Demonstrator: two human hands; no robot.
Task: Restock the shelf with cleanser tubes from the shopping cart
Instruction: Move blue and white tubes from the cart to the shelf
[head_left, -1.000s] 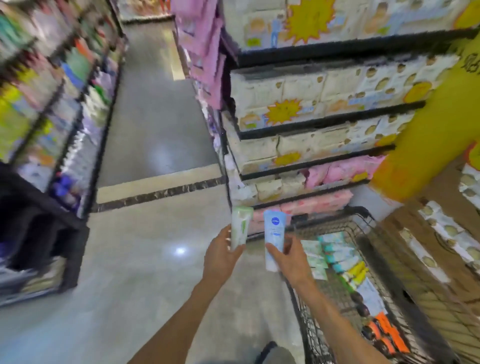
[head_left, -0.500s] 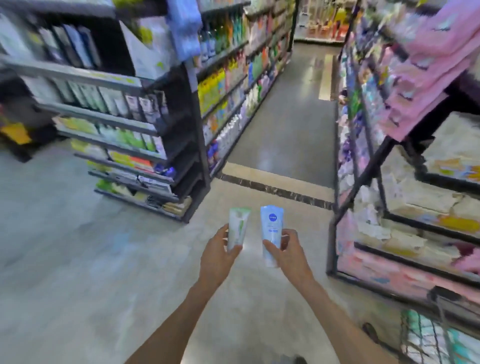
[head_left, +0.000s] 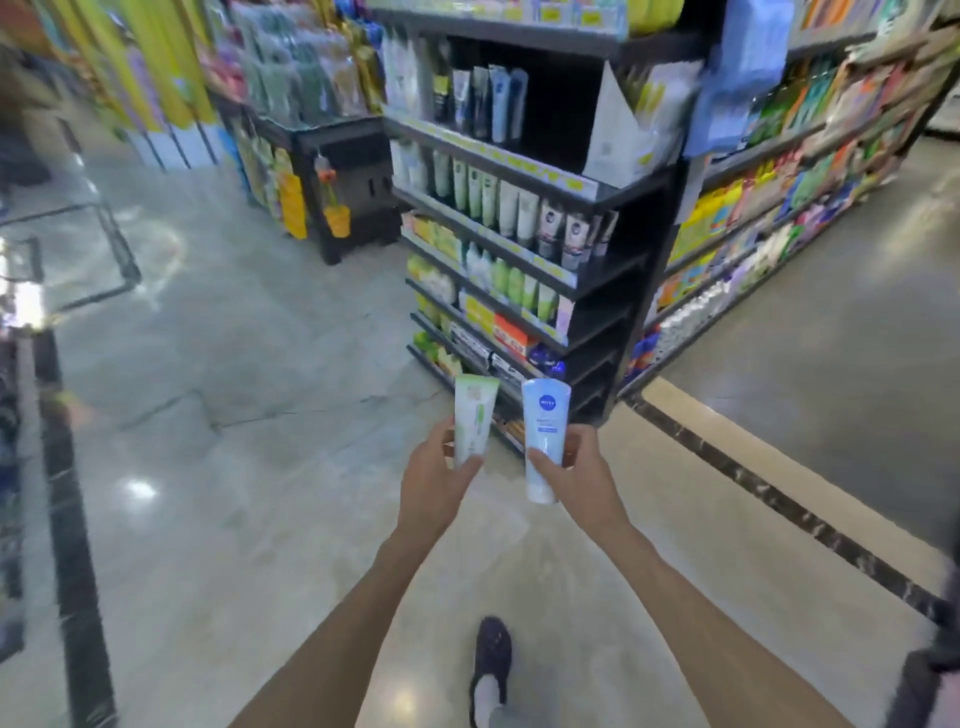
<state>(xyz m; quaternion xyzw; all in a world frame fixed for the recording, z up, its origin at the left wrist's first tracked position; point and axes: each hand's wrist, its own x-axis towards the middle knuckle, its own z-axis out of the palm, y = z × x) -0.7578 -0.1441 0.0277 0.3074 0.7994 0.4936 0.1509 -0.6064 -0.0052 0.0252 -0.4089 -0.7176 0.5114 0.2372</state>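
Two cleanser tubes stand upright, side by side, held out in front of the person. The left hand (head_left: 434, 480) pinches a green and white tube (head_left: 474, 418) between thumb and curled fingers. The right hand (head_left: 576, 475) grips a pale blue tube (head_left: 543, 434) the same way. Ahead, a black shelf (head_left: 605, 270) carries rows of similar upright tubes. One dark shoe (head_left: 491, 660) steps on the glossy floor (head_left: 249, 415).

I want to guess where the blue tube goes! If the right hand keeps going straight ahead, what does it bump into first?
Probably the lower shelves of the tube rack ahead; depth is unclear.
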